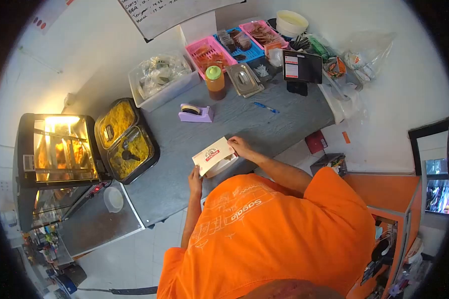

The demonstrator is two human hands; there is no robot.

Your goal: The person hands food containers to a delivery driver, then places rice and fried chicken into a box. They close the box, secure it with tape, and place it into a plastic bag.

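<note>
A cream cardboard food box (212,154) with a red printed logo is at the counter's front edge, close to the orange shirt. Its printed panel slants, and a pale inner part shows along the near side. My left hand (195,180) grips the box's lower left corner. At the upper right corner, the fingers of my right hand (239,145) are closed on the card edge. What is inside the box cannot be made out. Beyond it on the counter stands a lilac tape dispenser (199,115), and a blue pen (266,107) lies farther right.
Left on the counter are trays of yellow rice (128,150) beside a lit warming cabinet (60,149). Along the back stand a white bin of plastic bags (157,94), a sauce bottle (215,84), pink and blue baskets (209,55), a metal lid (244,79) and a tablet (303,66).
</note>
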